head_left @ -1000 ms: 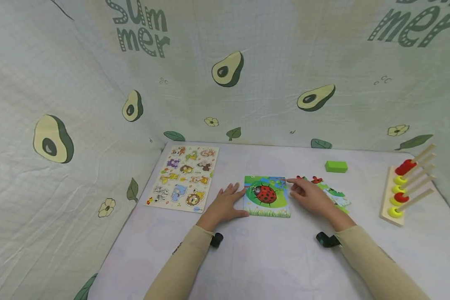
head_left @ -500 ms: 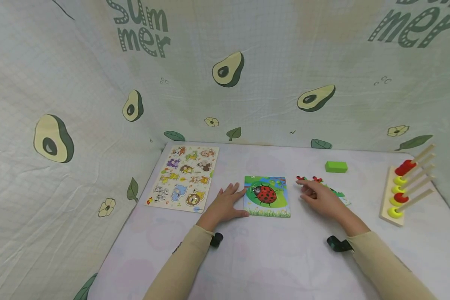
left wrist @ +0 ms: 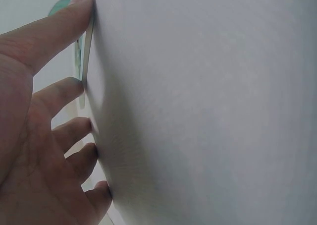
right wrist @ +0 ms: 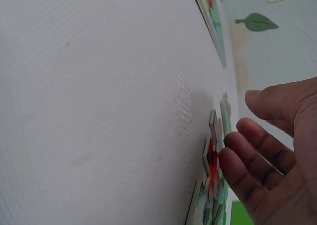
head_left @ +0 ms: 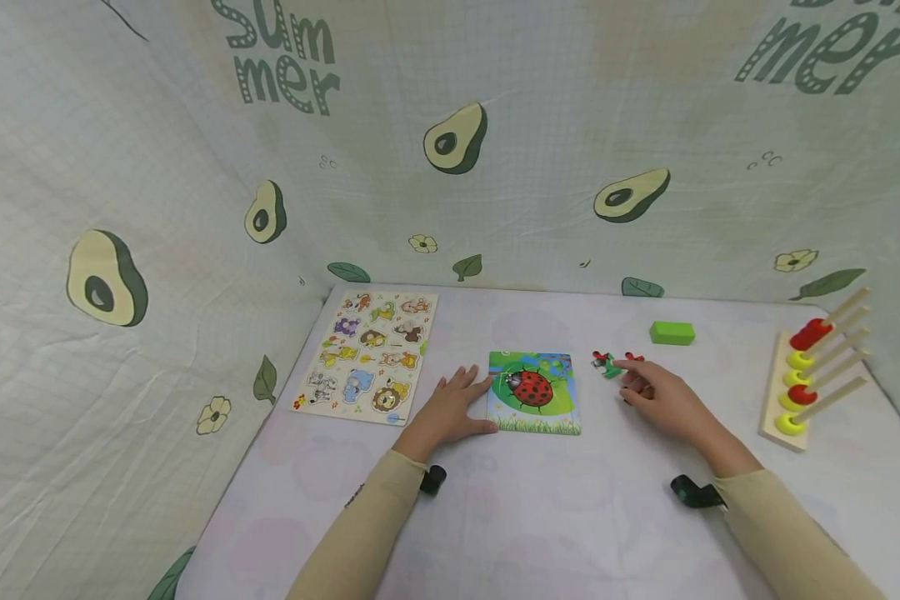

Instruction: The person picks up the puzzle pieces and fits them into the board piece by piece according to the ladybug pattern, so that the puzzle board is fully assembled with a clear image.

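A square ladybug puzzle (head_left: 534,390) lies flat in front of me. My left hand (head_left: 453,408) touches its left edge with fingers spread; in the left wrist view the thumb (left wrist: 62,29) rests on the board's edge. To the right, my right hand (head_left: 667,404) is over a small pile of loose puzzle pieces (head_left: 607,363), partly hiding them. The right wrist view shows the pieces (right wrist: 212,160) beside bent fingertips, with the thumb apart and nothing pinched. Whether the fingertips touch the pieces is hard to tell.
An animal peg puzzle board (head_left: 371,358) lies at the left. Behind the loose pieces sits a green block (head_left: 672,333). A wooden peg stacker (head_left: 787,400) with red and yellow rings stands at the far right. A printed cloth (head_left: 540,167) hangs behind the table.
My right hand has moved rightward, from the puzzle's upper right corner to the loose pieces, covering more of those on the right. My left hand has stayed in place.
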{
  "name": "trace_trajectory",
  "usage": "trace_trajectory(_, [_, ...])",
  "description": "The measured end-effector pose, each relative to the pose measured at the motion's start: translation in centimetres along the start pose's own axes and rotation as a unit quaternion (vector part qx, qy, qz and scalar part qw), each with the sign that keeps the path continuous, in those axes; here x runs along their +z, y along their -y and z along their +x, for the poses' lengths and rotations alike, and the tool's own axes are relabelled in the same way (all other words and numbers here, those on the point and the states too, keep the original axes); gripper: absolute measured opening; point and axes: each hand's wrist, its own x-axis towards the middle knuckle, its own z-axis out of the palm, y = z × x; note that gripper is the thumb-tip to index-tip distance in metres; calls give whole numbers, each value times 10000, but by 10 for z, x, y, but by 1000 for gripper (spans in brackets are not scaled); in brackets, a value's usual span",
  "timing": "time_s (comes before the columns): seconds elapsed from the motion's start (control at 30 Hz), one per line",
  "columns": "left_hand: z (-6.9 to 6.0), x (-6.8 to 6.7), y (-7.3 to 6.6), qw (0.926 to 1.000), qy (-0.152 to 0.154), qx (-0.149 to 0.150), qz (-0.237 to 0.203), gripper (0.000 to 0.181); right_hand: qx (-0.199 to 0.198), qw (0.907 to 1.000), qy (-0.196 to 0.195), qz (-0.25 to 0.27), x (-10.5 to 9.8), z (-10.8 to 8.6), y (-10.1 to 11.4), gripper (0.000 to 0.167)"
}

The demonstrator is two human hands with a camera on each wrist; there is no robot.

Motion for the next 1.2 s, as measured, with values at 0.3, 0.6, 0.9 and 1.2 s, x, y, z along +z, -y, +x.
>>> trace_trajectory(0.3, [0,0,0,10000,17,-8,21,87,82,9999,-63,59,-2,-2,-5,49])
trace_trajectory(0.6, [-1,-1,-1,10000,10,-41,5,86,269,9994,7,-217,0,7,-8,52])
trace_trajectory(0.9, [-2,-2,-2,10000,12,-19,-50,86,393,9970,385,-536,2,25,-12,58])
trace_trajectory(1.2, [-2,-4,-3,10000,31,-5,-76,86,299,9949,612,-740,2,35,-9,64])
